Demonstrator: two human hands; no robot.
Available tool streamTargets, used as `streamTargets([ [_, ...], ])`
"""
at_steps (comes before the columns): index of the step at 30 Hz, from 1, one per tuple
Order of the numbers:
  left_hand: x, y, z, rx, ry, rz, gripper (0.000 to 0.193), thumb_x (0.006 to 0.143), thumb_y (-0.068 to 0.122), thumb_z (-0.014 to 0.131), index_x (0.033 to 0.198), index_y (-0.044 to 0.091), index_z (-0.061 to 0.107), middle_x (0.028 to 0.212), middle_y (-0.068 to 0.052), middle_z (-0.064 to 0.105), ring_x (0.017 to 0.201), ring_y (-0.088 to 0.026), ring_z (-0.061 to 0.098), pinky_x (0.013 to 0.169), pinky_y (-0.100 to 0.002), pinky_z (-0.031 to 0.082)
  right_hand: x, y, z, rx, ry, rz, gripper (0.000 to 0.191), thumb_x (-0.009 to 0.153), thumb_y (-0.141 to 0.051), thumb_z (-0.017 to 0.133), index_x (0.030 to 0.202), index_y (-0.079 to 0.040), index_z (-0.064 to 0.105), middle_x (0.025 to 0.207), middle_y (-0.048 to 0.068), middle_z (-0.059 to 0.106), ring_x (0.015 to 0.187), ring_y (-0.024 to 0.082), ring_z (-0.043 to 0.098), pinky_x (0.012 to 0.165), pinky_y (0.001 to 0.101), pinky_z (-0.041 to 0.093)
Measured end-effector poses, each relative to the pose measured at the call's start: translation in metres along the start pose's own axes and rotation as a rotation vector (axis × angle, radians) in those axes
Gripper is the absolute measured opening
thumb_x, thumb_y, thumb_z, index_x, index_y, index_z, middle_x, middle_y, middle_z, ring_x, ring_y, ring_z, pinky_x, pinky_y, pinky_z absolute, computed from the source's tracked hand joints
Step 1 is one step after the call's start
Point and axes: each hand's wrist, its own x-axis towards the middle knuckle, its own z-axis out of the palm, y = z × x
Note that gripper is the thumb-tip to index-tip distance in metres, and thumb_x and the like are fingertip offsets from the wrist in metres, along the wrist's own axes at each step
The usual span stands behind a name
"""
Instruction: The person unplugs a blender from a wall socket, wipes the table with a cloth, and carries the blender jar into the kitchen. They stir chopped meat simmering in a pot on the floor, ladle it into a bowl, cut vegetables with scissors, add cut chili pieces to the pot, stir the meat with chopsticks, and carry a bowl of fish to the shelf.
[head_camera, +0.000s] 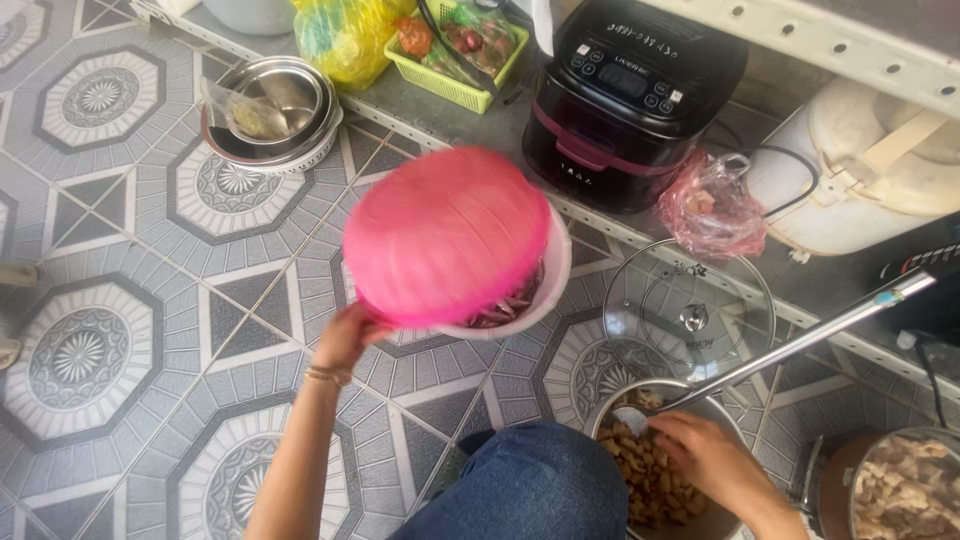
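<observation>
Pink, a round plastic colander (440, 235) at frame centre tilts over a white bowl (552, 275), the left hand (345, 335) pinching its rim. Right hand (705, 465), lower right, closes on a long metal ladle (790, 350); better to steady both rims when tipping.

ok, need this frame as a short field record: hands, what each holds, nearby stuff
left hand: grips the rim of a pink basket, tilted over a white bowl; image blurred there
bowl contents: reddish-purple slices, partly hidden
right hand: on a metal pot of brown chunks, by the long ladle
floor: patterned tiles
nearby: glass lid, black cooker, pink bag, stacked steel bowls, green basket
</observation>
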Motion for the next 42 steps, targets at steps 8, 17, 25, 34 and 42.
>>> streamTargets([
  [8, -0.002, 0.021, -0.054, -0.691, 0.187, -0.086, 0.022, 0.100, 0.000, 0.053, 0.117, -0.011, 0.059, 0.109, -0.015, 0.073, 0.099, -0.021, 0.075, 0.082, -0.019, 0.063, 0.000, -0.011, -0.011, -0.031, -0.005, 0.068, 0.037, 0.086, -0.027, 0.071, 0.121, -0.016, 0.074, 0.120, 0.003, 0.074, 0.104, 0.024, 0.074, 0.092, 0.0350, 0.059],
  [17, -0.024, 0.000, -0.055, -0.658, 0.235, -0.041, 0.022, 0.100, 0.000, 0.055, 0.119, -0.008, 0.061, 0.108, -0.015, 0.072, 0.099, -0.022, 0.074, 0.081, -0.020, 0.064, -0.001, -0.013, -0.013, -0.013, -0.072, 0.116, 0.037, 0.087, -0.025, 0.070, 0.122, -0.015, 0.073, 0.124, 0.004, 0.073, 0.109, 0.025, 0.072, 0.095, 0.0348, 0.058],
  [25, -0.015, -0.006, -0.040, -0.601, 0.142, -0.019, 0.021, 0.101, 0.001, 0.054, 0.119, -0.007, 0.061, 0.106, -0.012, 0.071, 0.097, -0.021, 0.073, 0.078, -0.021, 0.064, 0.000, -0.020, -0.019, -0.050, -0.079, 0.149, 0.037, 0.087, -0.027, 0.069, 0.122, -0.016, 0.073, 0.122, 0.003, 0.073, 0.109, 0.024, 0.072, 0.095, 0.0348, 0.057],
  [34, -0.008, -0.027, -0.034, -0.612, 0.110, -0.086, 0.022, 0.101, -0.001, 0.053, 0.120, -0.009, 0.060, 0.108, -0.013, 0.071, 0.098, -0.021, 0.073, 0.081, -0.023, 0.064, 0.000, -0.012, -0.015, -0.053, -0.055, 0.111, 0.036, 0.088, -0.027, 0.069, 0.121, -0.015, 0.074, 0.121, 0.004, 0.074, 0.108, 0.025, 0.073, 0.095, 0.0348, 0.058],
  [42, -0.004, -0.035, -0.033, -0.719, 0.193, -0.105, 0.023, 0.101, -0.003, 0.048, 0.121, -0.013, 0.054, 0.114, -0.018, 0.068, 0.106, -0.030, 0.072, 0.089, -0.029, 0.058, 0.001, 0.005, 0.004, -0.011, -0.105, 0.149, 0.037, 0.088, -0.028, 0.069, 0.124, -0.018, 0.073, 0.124, 0.002, 0.072, 0.110, 0.022, 0.072, 0.094, 0.0334, 0.058],
])
